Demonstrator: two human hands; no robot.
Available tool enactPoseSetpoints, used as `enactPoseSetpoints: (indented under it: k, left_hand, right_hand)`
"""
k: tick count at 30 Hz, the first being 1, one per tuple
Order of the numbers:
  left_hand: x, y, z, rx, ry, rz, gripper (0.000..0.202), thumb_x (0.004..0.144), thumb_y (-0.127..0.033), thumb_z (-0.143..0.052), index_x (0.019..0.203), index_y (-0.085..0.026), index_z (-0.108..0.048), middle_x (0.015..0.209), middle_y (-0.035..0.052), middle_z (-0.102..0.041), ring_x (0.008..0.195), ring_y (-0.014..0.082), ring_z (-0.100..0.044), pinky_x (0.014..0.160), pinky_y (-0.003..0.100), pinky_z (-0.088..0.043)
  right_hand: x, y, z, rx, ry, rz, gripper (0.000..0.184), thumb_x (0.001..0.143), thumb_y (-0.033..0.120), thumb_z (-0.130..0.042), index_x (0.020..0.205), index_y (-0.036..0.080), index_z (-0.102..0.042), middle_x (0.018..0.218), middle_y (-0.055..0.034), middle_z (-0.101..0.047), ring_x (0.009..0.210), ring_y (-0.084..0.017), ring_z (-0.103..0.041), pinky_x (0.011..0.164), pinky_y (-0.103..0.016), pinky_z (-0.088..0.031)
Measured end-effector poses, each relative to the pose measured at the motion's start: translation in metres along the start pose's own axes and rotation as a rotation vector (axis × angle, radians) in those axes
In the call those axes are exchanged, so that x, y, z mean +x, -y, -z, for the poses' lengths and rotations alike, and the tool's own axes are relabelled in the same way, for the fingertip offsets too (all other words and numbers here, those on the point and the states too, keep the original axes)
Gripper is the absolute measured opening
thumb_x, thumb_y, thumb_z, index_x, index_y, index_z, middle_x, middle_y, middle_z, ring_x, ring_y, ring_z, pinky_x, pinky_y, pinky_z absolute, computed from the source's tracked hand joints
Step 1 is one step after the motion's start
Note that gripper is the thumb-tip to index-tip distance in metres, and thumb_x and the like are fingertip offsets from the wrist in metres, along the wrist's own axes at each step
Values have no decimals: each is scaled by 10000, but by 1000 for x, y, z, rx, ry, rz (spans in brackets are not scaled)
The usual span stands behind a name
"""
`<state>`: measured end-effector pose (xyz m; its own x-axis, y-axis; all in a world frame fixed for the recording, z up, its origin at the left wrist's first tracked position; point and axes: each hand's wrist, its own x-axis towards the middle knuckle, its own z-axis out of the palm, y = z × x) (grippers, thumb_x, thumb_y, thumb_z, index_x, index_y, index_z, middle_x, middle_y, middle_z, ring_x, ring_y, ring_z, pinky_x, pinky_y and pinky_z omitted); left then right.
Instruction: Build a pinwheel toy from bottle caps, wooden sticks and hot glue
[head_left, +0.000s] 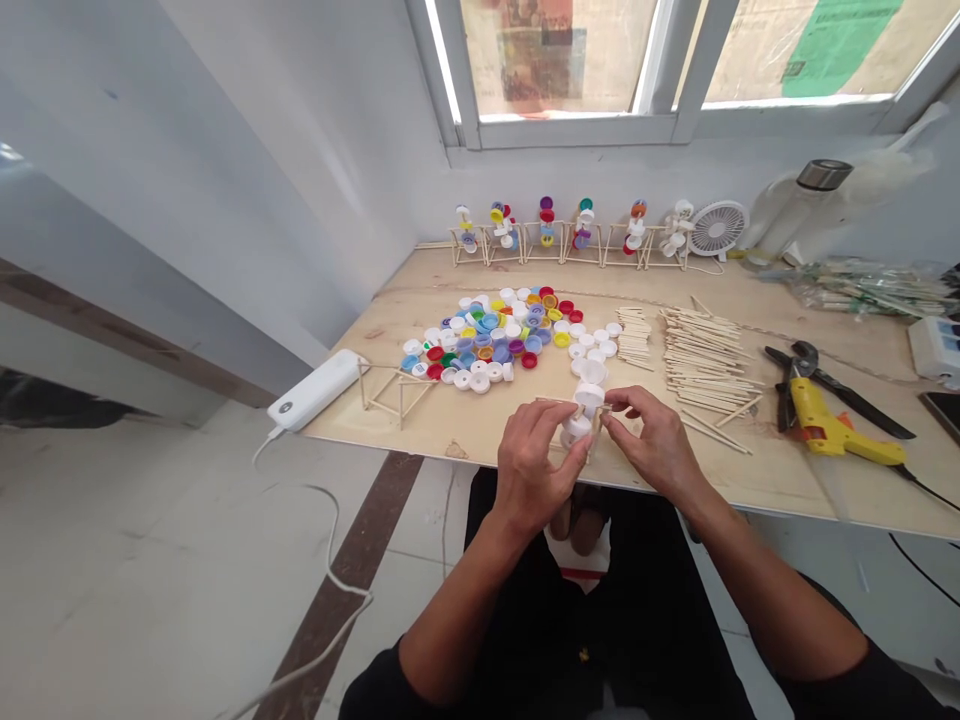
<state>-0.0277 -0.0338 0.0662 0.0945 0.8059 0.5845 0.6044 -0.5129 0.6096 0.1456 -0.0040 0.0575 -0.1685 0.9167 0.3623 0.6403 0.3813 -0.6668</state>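
White cap piece point(586, 408) being held in both hands over the near edge of the table point(450, 425).
The left hand point(534, 458) is pinching its lower cap and the right hand point(651, 440) is gripping its stick side with the fingertips. Beyond it loose caps point(501, 335) are lying in a heap, with sticks point(705, 365) to the right; a glue gun point(832, 428) and pliers point(806, 365) are resting farther right, and small models point(570, 235) are standing along the wall.

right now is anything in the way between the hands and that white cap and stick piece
Nothing visible. The left hand and the right hand both grip the white cap and stick piece directly, at the near edge of the table.
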Motion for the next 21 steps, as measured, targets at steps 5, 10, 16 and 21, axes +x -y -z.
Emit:
enactPoseSetpoints:
  k: [5,10,16,21]
  left_hand:
    - [-2,1,-4,-23,-31,8,203,801,-236,-613,1000,-208,-588,970,81,-654,924,219,-602,821,385,-502]
    - [-6,1,-5,-27,-85,4,206,790,-218,-630,992,-201,-597,962,77,-658,919,205,-608,823,368,-509]
    - [-9,2,-7,-23,-126,18,192,792,-217,-632,980,-201,-597,952,71,-660,924,201,-609,828,367,-510]
    - [-11,0,-7,-9,-150,19,190,796,-208,-626,983,-199,-590,961,75,-656,932,202,-605,832,374,-507]
  right_hand:
    - [-1,1,-3,-42,-28,40,199,830,326,-535,976,209,-603,994,-85,-665,895,-218,-607,791,-389,-493]
    - [0,3,-5,-77,-49,67,208,838,316,-535,1004,204,-591,1027,-95,-660,999,-244,-587,888,-432,-458]
    - [0,4,-6,-88,-47,75,194,841,313,-532,982,199,-600,1002,-91,-671,991,-248,-595,871,-429,-457]
    - [1,5,-6,-98,-43,94,157,848,278,-509,949,214,-610,976,-77,-683,960,-242,-602,859,-423,-451]
